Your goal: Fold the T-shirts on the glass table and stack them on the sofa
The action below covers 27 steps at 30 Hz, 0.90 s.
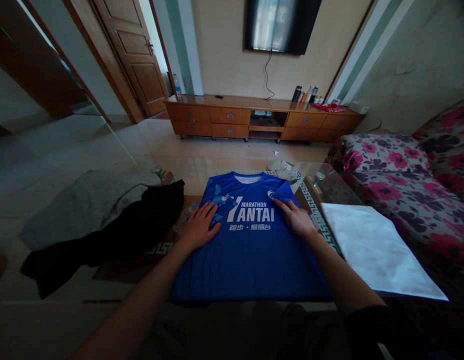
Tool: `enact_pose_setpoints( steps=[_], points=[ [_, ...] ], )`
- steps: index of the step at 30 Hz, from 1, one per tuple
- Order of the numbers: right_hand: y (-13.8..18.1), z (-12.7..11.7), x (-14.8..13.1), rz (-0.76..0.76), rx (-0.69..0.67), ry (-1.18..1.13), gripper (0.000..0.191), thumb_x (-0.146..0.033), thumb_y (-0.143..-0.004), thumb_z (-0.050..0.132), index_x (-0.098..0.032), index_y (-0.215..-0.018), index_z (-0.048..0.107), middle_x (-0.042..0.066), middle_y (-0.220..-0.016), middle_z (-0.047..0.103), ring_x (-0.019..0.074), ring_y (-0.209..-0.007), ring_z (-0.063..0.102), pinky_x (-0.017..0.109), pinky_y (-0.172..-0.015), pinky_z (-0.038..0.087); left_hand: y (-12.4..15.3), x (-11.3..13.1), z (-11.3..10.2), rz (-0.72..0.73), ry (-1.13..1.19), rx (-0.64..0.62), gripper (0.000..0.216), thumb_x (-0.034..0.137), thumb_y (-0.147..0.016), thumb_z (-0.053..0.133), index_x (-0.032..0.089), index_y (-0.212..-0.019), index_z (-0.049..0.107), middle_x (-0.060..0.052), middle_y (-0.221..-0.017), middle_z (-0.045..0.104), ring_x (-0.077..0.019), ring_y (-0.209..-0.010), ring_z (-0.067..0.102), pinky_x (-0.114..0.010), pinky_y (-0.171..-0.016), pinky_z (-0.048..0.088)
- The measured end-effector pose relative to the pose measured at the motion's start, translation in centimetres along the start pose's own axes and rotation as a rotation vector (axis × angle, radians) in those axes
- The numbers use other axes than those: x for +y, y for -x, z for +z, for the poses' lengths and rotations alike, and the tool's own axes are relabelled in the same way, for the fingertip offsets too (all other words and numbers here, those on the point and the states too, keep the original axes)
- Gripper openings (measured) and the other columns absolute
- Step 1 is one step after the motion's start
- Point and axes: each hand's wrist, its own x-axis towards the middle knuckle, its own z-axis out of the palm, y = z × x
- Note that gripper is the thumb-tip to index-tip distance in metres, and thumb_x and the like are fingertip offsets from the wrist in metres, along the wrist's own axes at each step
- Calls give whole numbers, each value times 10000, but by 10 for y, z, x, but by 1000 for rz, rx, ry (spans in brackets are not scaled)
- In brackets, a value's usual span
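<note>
A blue T-shirt [250,265] with white "Marathon Yantai" lettering lies spread flat on a glass table, its collar at the far end. The sides of the shirt look tucked in, though I cannot see beneath it. My left hand [198,226] rests on the shirt's left edge, palm down with its fingers stretched out. On the opposite edge lies my right hand [300,220], its index finger extended near the small white logo and its other fingers partly hidden. Neither hand grips the cloth visibly.
To the left lie a grey garment [93,200] and a black garment [142,225]. A flat white cloth [378,250] is at the right, beside a flowered sofa [400,192]. Farther off stand a wooden TV cabinet [232,116] with bottles and a wall-mounted television [280,25].
</note>
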Motion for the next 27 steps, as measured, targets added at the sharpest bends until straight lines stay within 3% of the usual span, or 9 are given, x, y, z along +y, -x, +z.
enact_pose_setpoints(
  steps=[2,4,7,15,18,21,22,24,27],
  points=[
    [-1,1,4,-1,24,35,651,-161,-990,408,-275,-1627,337,119,-1406,557,269,-1148,623,370,-963,505,0,-1,1,3,-14,-2,661,552,-1008,417,257,-1598,368,-57,-1684,332,-248,-1571,246,-466,-1291,148],
    [-2,4,10,-33,40,69,552,-178,-989,440,-221,-1538,483,137,-1341,589,264,-1110,636,365,-961,509,0,-1,2,2,-26,0,665,557,-1010,406,261,-1604,358,-50,-1685,331,-243,-1572,243,-462,-1291,156],
    [-3,10,18,-73,71,87,426,-207,-1000,457,-219,-1394,617,123,-1276,618,239,-1071,646,339,-960,507,1,-2,2,5,-41,3,673,565,-1013,389,253,-1609,350,-52,-1687,323,-242,-1574,241,-461,-1292,160],
    [1,10,13,-69,91,-29,343,-316,-997,484,-239,-1261,688,99,-1204,665,224,-984,672,321,-903,520,1,-1,1,4,-47,-4,679,568,-1014,383,241,-1608,353,-55,-1690,318,-243,-1570,252,-461,-1291,163],
    [-4,4,27,10,289,-218,367,-363,-1022,418,-210,-1199,700,113,-1163,688,228,-1005,673,329,-942,515,1,-1,2,1,-48,4,672,556,-1014,396,248,-1609,353,-54,-1688,321,-245,-1569,252,-464,-1290,159],
    [-8,-3,62,204,504,-345,356,-274,-977,420,-168,-1200,677,137,-1157,705,243,-1050,670,349,-959,507,1,-1,3,-1,-43,15,673,548,-1010,413,261,-1615,343,-51,-1685,329,-250,-1569,251,-465,-1292,149],
    [-8,-4,75,274,475,-364,337,-243,-933,464,-165,-1187,674,131,-1124,718,242,-1019,678,344,-921,516,1,-1,3,0,-41,15,673,550,-1010,415,263,-1615,343,-51,-1685,330,-251,-1569,251,-466,-1292,148],
    [-4,-4,98,389,270,-389,348,-219,-823,593,-166,-1160,661,109,-1030,736,229,-900,694,313,-799,527,1,-1,3,4,-41,13,672,556,-1010,410,261,-1611,350,-53,-1684,331,-251,-1568,254,-467,-1291,153],
    [5,2,113,363,-20,-375,449,-219,-716,706,-156,-1154,635,78,-915,731,193,-743,676,270,-665,501,1,-2,3,7,-48,15,673,562,-1012,403,249,-1605,360,-64,-1684,330,-252,-1563,266,-471,-1289,159]
  ],
)
